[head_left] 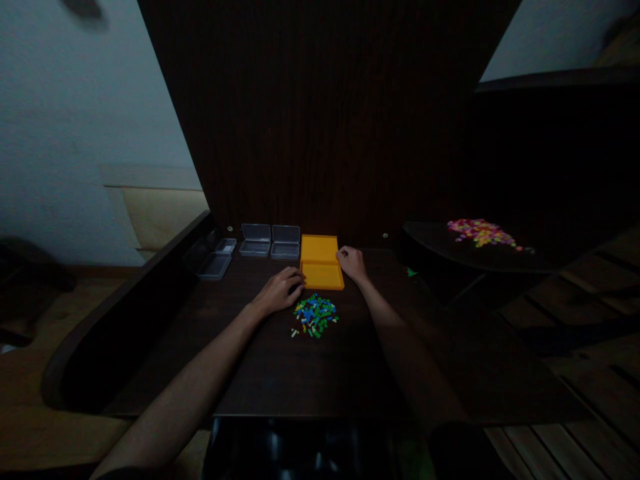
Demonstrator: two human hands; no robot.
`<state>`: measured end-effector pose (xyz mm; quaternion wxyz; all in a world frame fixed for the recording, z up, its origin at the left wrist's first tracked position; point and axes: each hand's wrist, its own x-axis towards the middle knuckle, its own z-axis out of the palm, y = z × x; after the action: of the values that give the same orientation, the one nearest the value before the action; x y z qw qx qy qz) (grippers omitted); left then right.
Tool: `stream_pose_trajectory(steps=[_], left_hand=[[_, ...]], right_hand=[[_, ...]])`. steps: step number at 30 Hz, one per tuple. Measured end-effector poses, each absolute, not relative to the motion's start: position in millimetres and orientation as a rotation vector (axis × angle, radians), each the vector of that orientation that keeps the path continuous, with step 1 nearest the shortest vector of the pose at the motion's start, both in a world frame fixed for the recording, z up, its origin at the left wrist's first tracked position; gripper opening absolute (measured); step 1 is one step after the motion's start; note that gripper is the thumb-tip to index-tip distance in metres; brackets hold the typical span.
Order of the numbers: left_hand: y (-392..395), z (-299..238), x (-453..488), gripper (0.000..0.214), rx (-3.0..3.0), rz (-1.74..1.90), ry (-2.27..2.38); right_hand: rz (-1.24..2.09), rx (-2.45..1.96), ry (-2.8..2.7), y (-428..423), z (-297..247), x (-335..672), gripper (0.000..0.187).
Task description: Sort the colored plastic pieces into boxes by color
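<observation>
A yellow plastic box (323, 275) lies open on the dark table, its lid tilted back against the upright panel behind. My left hand (283, 289) is at the box's front left side, fingers bent and tips against its edge. At the right side, near the hinge, my right hand (353, 263) has its fingers curled in against the box. Just in front of the box is a loose pile of small building bricks (316, 315), mostly green and blue with some white and yellow ones.
Two clear hinged boxes (256, 248) stand open left of the yellow one. Farther left is another clear case (215, 265), by the raised side board (135, 293). On a curved shelf (435, 250) at right lies a heap of pink, red and yellow pieces (483, 232). A small green piece (411, 272) sits below it.
</observation>
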<state>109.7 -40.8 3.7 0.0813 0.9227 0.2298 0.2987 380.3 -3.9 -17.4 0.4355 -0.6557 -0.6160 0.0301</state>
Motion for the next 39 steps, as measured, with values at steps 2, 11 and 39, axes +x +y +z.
stream_pose_trajectory(steps=[2, 11, 39], left_hand=[[-41.6, 4.4, 109.6, 0.019, 2.747, 0.896, 0.678], [-43.8, 7.3, 109.7, 0.018, 2.741, 0.863, 0.671], [-46.1, 3.8, 109.8, 0.022, 2.671, 0.958, 0.699]], right_hand=[[0.058, -1.646, -1.545, -4.2, -17.8, 380.2, 0.019], [0.004, -1.717, -1.572, -5.2, -18.0, 379.1, 0.020], [0.479, -1.343, -1.183, -51.1, -3.8, 369.5, 0.021]])
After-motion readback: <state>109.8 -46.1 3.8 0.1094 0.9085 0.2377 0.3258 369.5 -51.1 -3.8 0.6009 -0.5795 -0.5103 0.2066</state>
